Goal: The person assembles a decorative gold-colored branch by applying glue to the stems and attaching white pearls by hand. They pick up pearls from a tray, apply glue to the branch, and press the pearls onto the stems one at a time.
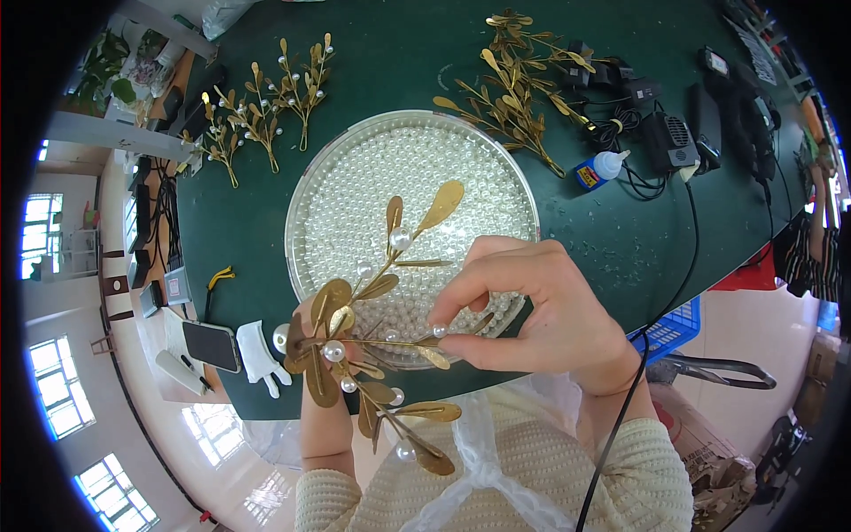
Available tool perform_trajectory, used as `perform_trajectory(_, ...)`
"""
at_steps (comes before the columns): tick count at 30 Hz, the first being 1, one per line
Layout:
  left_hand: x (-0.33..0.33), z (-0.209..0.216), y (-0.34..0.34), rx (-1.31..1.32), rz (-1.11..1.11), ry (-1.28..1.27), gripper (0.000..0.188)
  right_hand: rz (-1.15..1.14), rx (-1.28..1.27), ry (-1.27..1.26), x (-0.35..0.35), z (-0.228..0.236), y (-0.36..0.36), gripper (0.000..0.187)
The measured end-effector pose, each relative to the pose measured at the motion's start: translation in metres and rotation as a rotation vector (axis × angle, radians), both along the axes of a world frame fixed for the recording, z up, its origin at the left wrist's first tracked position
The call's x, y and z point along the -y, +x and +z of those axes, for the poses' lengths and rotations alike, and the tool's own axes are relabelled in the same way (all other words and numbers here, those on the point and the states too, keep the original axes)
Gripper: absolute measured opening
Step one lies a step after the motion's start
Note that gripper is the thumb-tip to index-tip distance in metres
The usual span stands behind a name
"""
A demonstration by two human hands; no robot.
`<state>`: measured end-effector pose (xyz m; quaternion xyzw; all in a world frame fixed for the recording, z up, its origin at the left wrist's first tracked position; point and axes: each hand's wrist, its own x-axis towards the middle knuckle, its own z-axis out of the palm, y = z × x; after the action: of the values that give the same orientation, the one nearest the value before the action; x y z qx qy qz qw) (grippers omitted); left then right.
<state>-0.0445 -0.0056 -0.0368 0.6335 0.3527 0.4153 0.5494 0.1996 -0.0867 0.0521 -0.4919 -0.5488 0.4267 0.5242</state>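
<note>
My left hand [308, 313], largely hidden behind leaves, grips a gold metal leaf branch [441, 206] with several white pearl beads on its stems. Between the thumb and forefinger of my right hand [542, 306] is a white pearl bead [440, 330], pinched at the end of one stem that points right. Both hands are over the near edge of a round tray [295, 208] filled with loose pearl beads. Some of the leaves hide part of the tray. Whether the pinched bead is fixed to the stem, I cannot tell.
Pearl-studded gold branches [266, 124] lie far left, bare gold branches [523, 111] far right. Beside the latter stand a small glue bottle [603, 169] and a black adapter [671, 142] with cables. A phone [213, 345] and a white glove [258, 353] rest near left.
</note>
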Motion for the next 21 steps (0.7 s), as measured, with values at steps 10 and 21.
perform_trajectory(10,-0.001,0.012,0.011,0.011,0.077,-0.055,0.044,-0.007,0.014,-0.002,-0.001,0.000,0.000,0.017)
perform_trajectory(21,-0.003,0.010,0.002,0.232,-0.069,-0.228,0.034,0.011,0.033,0.010,-0.001,-0.004,0.000,0.018)
